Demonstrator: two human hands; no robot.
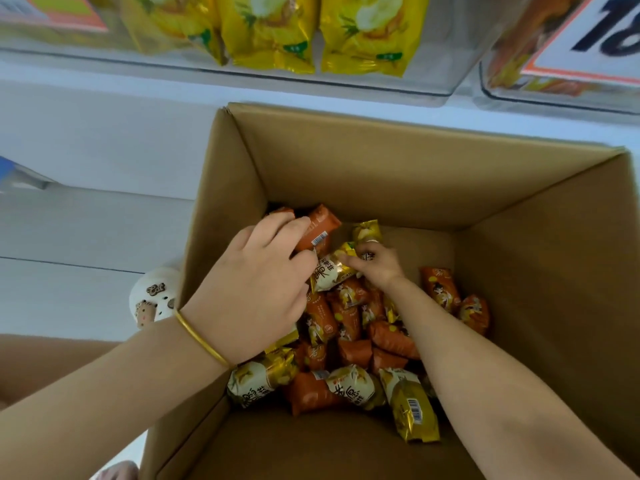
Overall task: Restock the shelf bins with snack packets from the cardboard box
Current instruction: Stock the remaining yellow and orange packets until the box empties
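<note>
1. Nearest the camera, a gold packet with a barcode (414, 408) lies at the near end of a heap of snack packets (349, 327) (orange ones and gold-and-white ones, mixed) on the floor of the cardboard box (381, 174).
2. Both bare forearms reach down into the box. A gold bangle (199, 336) circles the left wrist.
3. The left hand (263, 285) is over the heap's left side. Its fingers curl down and clamp an orange packet (320, 225), whose barcode end juts out past the fingertips.
4. The right hand (375, 263) sits deeper, just right of the left one. Its fingers are bent around a gold-and-white packet (367, 232) that pokes out beyond them.
5. Outside the box's left wall is a white object with cartoon print (152, 299); I cannot tell what it is.
6. Farthest off, a clear shelf bin (433, 81) holds yellow packets (363, 32). A second bin (554, 95) to its right carries a price card (595, 36).
</note>
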